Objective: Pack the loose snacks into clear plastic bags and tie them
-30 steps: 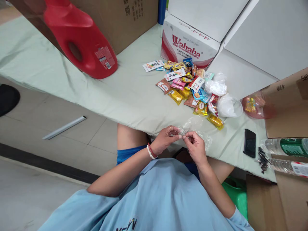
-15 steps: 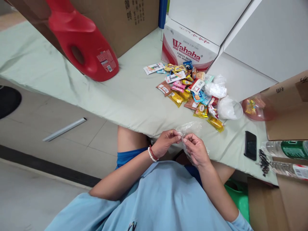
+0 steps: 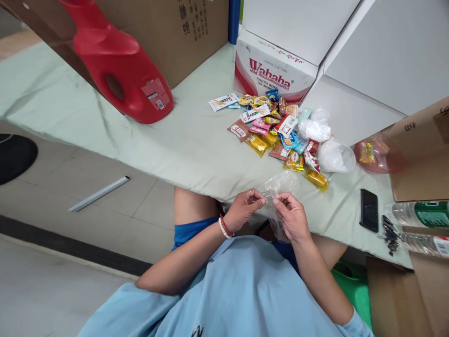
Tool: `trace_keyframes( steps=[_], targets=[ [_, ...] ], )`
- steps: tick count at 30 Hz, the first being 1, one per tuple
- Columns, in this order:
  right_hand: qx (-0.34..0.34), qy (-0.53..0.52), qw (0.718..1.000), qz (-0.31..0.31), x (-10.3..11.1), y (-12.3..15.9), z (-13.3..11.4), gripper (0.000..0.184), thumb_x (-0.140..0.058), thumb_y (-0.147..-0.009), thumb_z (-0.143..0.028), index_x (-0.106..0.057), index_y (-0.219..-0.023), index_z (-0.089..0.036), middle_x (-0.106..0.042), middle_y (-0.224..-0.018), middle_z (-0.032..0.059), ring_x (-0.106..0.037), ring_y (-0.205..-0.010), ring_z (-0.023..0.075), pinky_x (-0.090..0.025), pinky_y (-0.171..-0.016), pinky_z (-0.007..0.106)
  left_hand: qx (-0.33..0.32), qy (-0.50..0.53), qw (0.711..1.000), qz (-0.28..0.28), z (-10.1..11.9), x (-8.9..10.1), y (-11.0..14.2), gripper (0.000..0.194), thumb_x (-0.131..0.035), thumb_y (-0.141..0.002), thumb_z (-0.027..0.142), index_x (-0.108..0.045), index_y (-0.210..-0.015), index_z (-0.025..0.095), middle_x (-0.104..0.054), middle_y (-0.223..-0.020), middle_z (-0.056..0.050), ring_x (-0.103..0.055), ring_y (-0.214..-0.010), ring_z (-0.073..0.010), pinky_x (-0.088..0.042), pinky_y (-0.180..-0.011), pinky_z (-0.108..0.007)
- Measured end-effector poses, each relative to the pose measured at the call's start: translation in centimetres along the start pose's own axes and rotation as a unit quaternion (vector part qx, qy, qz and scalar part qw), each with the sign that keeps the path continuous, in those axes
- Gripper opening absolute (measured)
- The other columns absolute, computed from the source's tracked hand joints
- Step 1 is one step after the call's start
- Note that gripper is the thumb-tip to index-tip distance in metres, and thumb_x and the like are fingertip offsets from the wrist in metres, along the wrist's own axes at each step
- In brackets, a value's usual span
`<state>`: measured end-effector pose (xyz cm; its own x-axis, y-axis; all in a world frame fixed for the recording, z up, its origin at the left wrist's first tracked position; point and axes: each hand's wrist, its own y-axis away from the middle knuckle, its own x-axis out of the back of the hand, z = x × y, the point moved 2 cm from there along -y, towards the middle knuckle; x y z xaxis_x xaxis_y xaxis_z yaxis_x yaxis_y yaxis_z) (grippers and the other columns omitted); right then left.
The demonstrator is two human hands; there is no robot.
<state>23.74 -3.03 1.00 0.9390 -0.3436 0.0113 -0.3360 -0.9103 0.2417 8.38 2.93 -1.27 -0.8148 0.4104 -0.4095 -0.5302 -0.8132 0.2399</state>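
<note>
Both of my hands pinch a thin clear plastic bag (image 3: 280,183) at the near edge of the table (image 3: 189,140), which has a pale green cover. My left hand (image 3: 244,209), with a ring and a bead bracelet, grips the bag's edge with thumb and fingers. My right hand (image 3: 292,216) pinches the same edge a little to the right. The bag rises crumpled above the fingers and hangs down below my right hand. A pile of small wrapped snacks (image 3: 273,128) lies beyond the hands, apart from them.
A red jug (image 3: 119,70) leans at the back left before a brown carton (image 3: 182,32). A Wahaha box (image 3: 273,70) and white boxes stand behind the snacks. Crumpled clear bags (image 3: 326,145), a phone (image 3: 369,209), water bottles (image 3: 417,214) and a carton (image 3: 421,154) lie right.
My hands stayed together on the clear bag, working its edge; the bag now stands up more above my fingers. The view shifted slightly.
</note>
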Motion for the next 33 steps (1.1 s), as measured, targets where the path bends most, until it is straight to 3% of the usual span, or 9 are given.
trace_keyframes(
  steps=[6,10,14,17,20,24,26,31,33],
  targets=[
    [0.001,-0.088,0.995,0.045,0.9,-0.2,-0.7,0.037,-0.085,-0.075,-0.047,-0.059,-0.085,-0.022,-0.062,-0.097,0.0006,-0.058,-0.082,0.0132,-0.053,-0.069,0.025,0.07,0.182,0.979,0.063,0.1,1.1,-0.3,0.04,-0.086,-0.069,0.039,-0.054,-0.082,0.02,-0.071,-0.093,-0.002,-0.072,-0.092,-0.0183,-0.055,-0.089,-0.036],
    [-0.025,-0.108,0.988,0.104,1.2,-0.4,0.4,0.045,-0.082,-0.077,-0.054,-0.051,-0.092,-0.025,-0.065,-0.1,0.0001,-0.063,-0.073,0.0128,-0.053,-0.055,0.023,0.057,0.18,0.969,0.157,0.0,2.1,-1.1,0.041,-0.078,-0.077,0.042,-0.044,-0.091,0.024,-0.065,-0.083,0.006,-0.072,-0.075,-0.0135,-0.058,-0.076,-0.032],
    [-0.012,-0.078,0.985,0.156,1.9,-2.2,2.0,0.05,-0.08,-0.077,-0.058,-0.046,-0.094,-0.026,-0.062,-0.076,-0.0057,-0.053,-0.051,0.0085,-0.04,-0.04,0.019,0.0,0.033,0.967,0.251,0.3,4.1,-2.9,0.03,-0.062,-0.091,0.047,-0.041,-0.093,0.026,-0.058,-0.077,0.008,-0.054,-0.047,-0.0066,-0.04,-0.047,-0.02],
    [0.024,-0.046,0.982,0.181,3.1,-4.9,2.7,0.048,-0.076,-0.079,-0.058,-0.044,-0.092,-0.026,-0.057,-0.066,-0.0091,-0.046,-0.042,0.0066,-0.032,-0.035,0.017,-0.064,-0.105,0.956,0.267,1.7,6.6,-5.4,0.02,-0.056,-0.097,0.042,-0.043,-0.095,0.026,-0.052,-0.067,0.009,-0.043,-0.041,-0.008,-0.033,-0.045,-0.022],
    [0.06,-0.001,0.978,0.201,4.4,-7.5,3.1,0.043,-0.071,-0.083,-0.057,-0.042,-0.091,-0.026,-0.058,-0.066,-0.0099,-0.046,-0.039,0.0059,-0.031,-0.034,0.017,-0.101,-0.269,0.916,0.279,3.9,8.8,-7.8,0.01,-0.054,-0.097,0.033,-0.047,-0.096,0.025,-0.052,-0.068,0.005,-0.05,-0.053,-0.0137,-0.043,-0.059,-0.028],
    [0.064,0.036,0.979,0.192,4.5,-9.2,4.0,0.038,-0.066,-0.087,-0.054,-0.043,-0.093,-0.025,-0.058,-0.066,-0.0106,-0.048,-0.039,0.0063,-0.034,-0.035,0.017,-0.207,-0.442,0.81,0.326,5.8,8.0,-7.7,0.02,-0.059,-0.089,0.025,-0.055,-0.108,0.019,-0.061,-0.114,-0.015,-0.06,-0.108,-0.0285,-0.045,-0.099,-0.046],
    [0.055,0.027,0.98,0.188,3.8,-9.2,4.3,0.035,-0.066,-0.086,-0.052,-0.044,-0.093,-0.025,-0.058,-0.065,-0.0107,-0.048,-0.04,0.007,-0.034,-0.034,0.018,-0.278,-0.495,0.777,0.272,5.8,6.2,-6.4,0.03,-0.061,-0.089,0.026,-0.058,-0.117,0.018,-0.057,-0.132,-0.019,-0.049,-0.132,-0.034,-0.034,-0.114,-0.053],
    [0.044,-0.005,0.981,0.189,3.3,-9.0,4.2,0.034,-0.068,-0.084,-0.049,-0.043,-0.091,-0.026,-0.057,-0.063,-0.0108,-0.048,-0.04,0.0076,-0.033,-0.033,0.018,-0.295,-0.562,0.765,-0.109,3.6,3.4,-4.5,0.027,-0.065,-0.09,0.033,-0.068,-0.116,0.028,-0.069,-0.117,-0.01,-0.054,-0.132,-0.0306,-0.017,-0.126,-0.052],
    [0.048,-0.013,0.98,0.193,3.9,-9.1,4.0,0.035,-0.069,-0.082,-0.048,-0.043,-0.09,-0.025,-0.057,-0.062,-0.0104,-0.048,-0.04,0.0078,-0.033,-0.033,0.018,-0.273,-0.562,0.769,-0.131,2.9,4.1,-4.7,0.035,-0.072,-0.084,0.04,-0.07,-0.116,0.026,-0.071,-0.115,-0.011,-0.05,-0.137,-0.0346,-0.005,-0.128,-0.058]
  ],
)
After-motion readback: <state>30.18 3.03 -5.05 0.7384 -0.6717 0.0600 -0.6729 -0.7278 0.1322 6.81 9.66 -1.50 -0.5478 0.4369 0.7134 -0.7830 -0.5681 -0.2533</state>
